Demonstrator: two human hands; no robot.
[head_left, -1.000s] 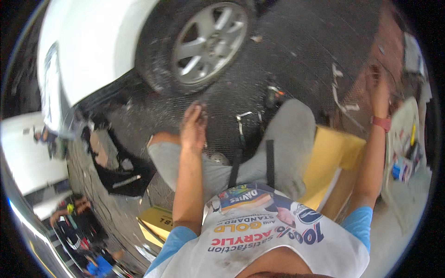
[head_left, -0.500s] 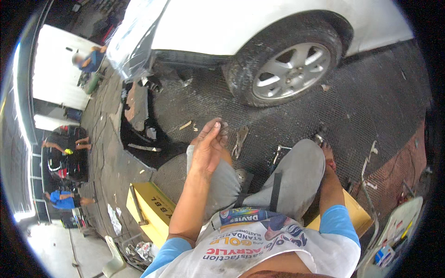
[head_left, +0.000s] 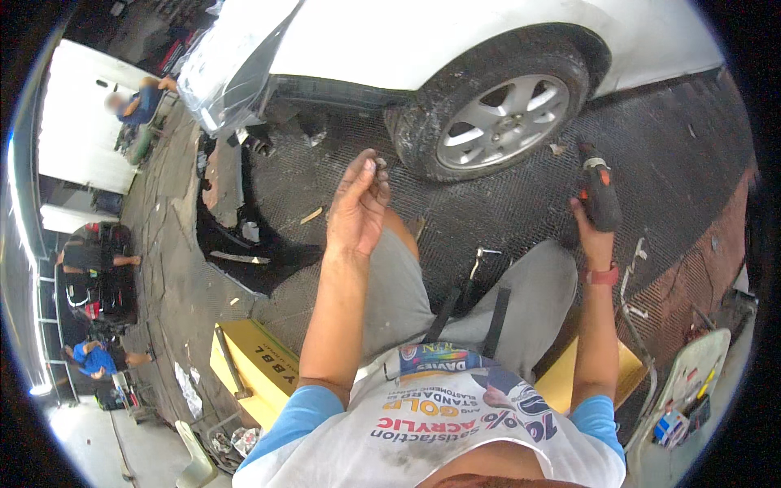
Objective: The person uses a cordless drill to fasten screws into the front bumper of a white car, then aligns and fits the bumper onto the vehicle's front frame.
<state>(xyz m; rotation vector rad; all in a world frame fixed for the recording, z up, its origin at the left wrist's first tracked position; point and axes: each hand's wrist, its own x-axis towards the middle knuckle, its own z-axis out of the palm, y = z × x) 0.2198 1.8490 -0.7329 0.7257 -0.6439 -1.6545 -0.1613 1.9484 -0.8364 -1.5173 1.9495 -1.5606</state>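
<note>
A dark power drill (head_left: pixel 602 199) with orange-red accents is grasped in the grip of the right hand (head_left: pixel 594 234); it is held over the ribbed floor mat (head_left: pixel 659 179) on the right, just beyond the right knee, with its nose pointed to the far side. A red band (head_left: pixel 602 275) is worn on the right wrist. The left hand (head_left: pixel 358 207) is raised near the left knee, its grip half curled and the thumb brought close to the fingertips; whether anything small is pinched there cannot be told. On the far side, a white car (head_left: pixel 358 41) is seen, its wheel (head_left: pixel 508 122) fitted with a silver spoked rim. A silver-headed tool (head_left: pixel 474 267) is seen between the legs. On the left, a black panel (head_left: pixel 281 264) is laid on the floor, and nearer, a hammer (head_left: pixel 230 359) is rested on a yellow box (head_left: pixel 268 390). Another yellow box (head_left: pixel 625 370) is partly hidden by the right forearm. At the near right, a blue-and-white package (head_left: pixel 669 429) is carried by a pale chair (head_left: pixel 691 358).
</note>
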